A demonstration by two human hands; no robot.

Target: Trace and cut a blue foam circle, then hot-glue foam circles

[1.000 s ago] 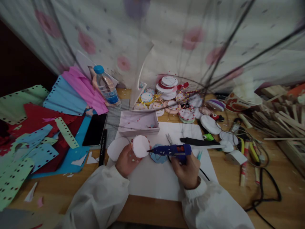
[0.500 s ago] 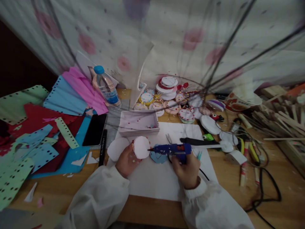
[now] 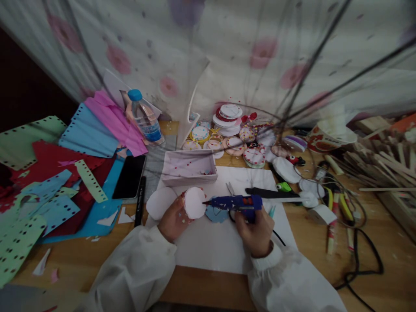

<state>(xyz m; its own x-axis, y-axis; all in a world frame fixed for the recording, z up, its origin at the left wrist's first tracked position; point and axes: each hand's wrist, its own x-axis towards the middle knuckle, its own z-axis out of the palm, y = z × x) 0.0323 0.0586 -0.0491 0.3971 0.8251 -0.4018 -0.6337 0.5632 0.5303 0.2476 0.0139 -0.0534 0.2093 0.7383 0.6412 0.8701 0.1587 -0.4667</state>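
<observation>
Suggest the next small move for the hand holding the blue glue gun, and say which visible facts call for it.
Probably squeeze the trigger and run the nozzle along the disc's rim. The right hand grips the blue glue gun level, with its tip right at the edge of the white disc, which the left hand holds up above the white sheet. Whether any glue is already on the disc cannot be seen.
</observation>
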